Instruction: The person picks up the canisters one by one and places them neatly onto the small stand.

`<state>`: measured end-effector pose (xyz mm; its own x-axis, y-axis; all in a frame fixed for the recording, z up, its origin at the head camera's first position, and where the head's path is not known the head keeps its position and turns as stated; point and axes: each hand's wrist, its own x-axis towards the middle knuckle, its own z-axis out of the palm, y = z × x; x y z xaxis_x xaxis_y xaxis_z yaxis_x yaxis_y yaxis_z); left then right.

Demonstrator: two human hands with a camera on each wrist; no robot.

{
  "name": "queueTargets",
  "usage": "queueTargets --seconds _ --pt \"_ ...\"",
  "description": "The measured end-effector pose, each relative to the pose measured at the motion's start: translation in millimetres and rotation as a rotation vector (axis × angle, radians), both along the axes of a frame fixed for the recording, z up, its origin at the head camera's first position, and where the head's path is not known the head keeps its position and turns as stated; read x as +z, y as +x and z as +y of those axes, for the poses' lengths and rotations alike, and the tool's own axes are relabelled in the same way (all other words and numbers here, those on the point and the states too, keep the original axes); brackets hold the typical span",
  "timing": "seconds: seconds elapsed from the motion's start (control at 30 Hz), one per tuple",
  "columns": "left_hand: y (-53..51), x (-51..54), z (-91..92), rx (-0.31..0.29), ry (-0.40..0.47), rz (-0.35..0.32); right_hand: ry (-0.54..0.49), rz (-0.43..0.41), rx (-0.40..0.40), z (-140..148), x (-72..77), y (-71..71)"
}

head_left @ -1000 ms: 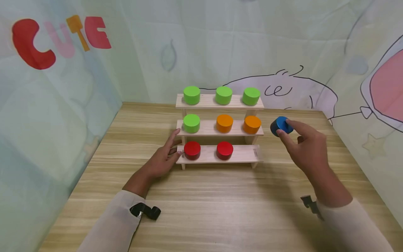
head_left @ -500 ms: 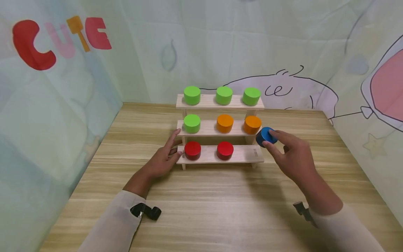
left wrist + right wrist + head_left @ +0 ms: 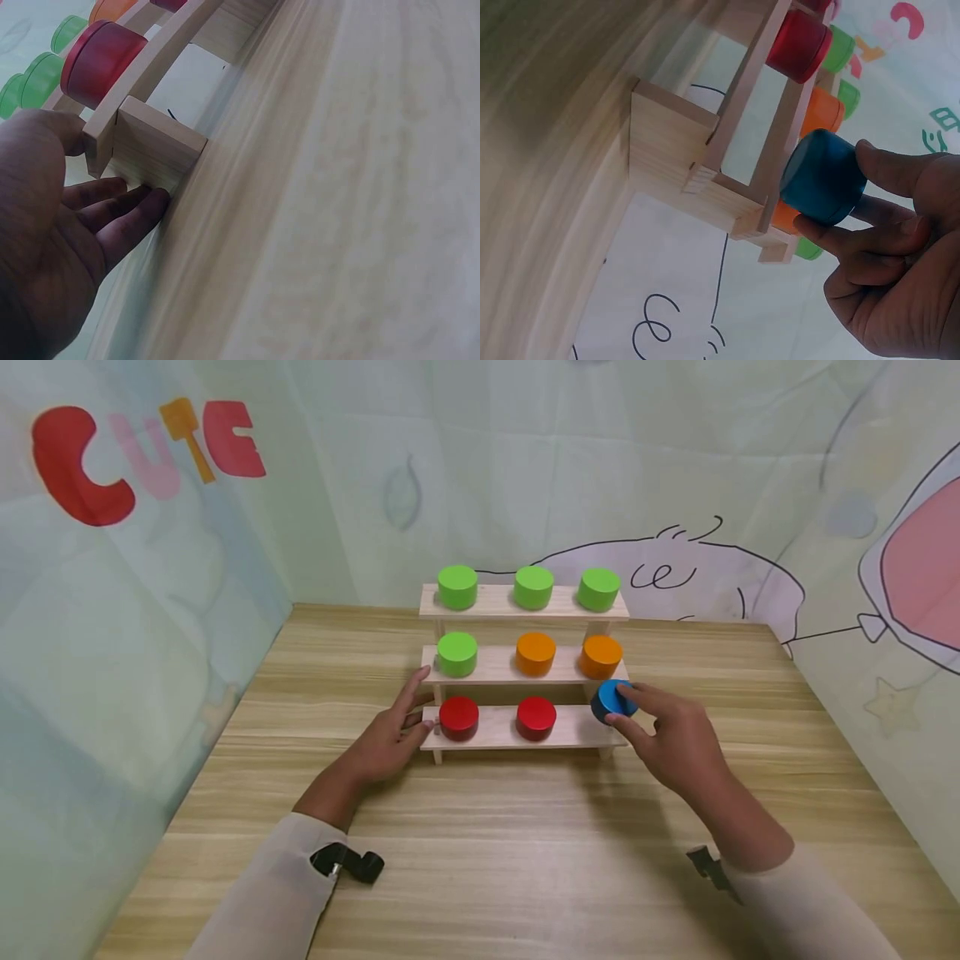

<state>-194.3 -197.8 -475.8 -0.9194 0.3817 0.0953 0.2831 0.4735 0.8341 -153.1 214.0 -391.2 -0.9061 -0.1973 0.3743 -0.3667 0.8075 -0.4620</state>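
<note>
My right hand (image 3: 678, 743) pinches a blue cylinder-shaped block (image 3: 613, 701) between thumb and fingers. In the right wrist view the blue block (image 3: 823, 178) hangs tilted, apart from the shelf below it, near the right end of the bottom tier. A three-tier wooden rack (image 3: 577, 727) carries the other blocks. On its bottom tier stand a left red block (image 3: 459, 718) and a middle red block (image 3: 536, 718). My left hand (image 3: 378, 747) rests at the rack's left end with fingers mostly straight; in the left wrist view its thumb side touches the shelf end (image 3: 101, 139).
The middle tier bears one green block (image 3: 457, 654) and two orange blocks, the right orange block (image 3: 601, 657) just behind the blue one. Three green blocks line the top tier, including the middle one (image 3: 533, 587). A printed cloth backdrop (image 3: 480, 468) surrounds the wooden table (image 3: 480, 852).
My right hand has carried the blue block left and toward me, from right of the rack to above the bottom tier's right end. The left hand and the rack stay put.
</note>
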Motion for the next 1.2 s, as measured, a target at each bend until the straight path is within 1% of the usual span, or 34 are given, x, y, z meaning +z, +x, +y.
queueTargets --seconds 0.2,0.37,0.67,0.93,1.2 --pt "-0.2 -0.4 -0.2 0.000 -0.004 -0.002 0.017 -0.114 -0.007 -3.4 -5.4 -3.1" --pt "-0.3 -0.8 -0.2 0.000 -0.001 -0.002 0.045 -0.178 -0.015 -7.4 -7.8 -2.7" --pt "-0.4 -1.9 -0.5 -0.004 0.006 0.000 0.073 -0.228 -0.044 -8.8 -10.2 -3.9" --pt "-0.6 -2.8 0.0 -0.005 0.014 -0.001 0.075 -0.279 -0.056 -8.2 -14.6 -6.4" --pt "-0.6 -2.1 -0.5 0.003 0.000 -0.002 0.082 -0.308 -0.071 -9.5 -14.5 -7.1"
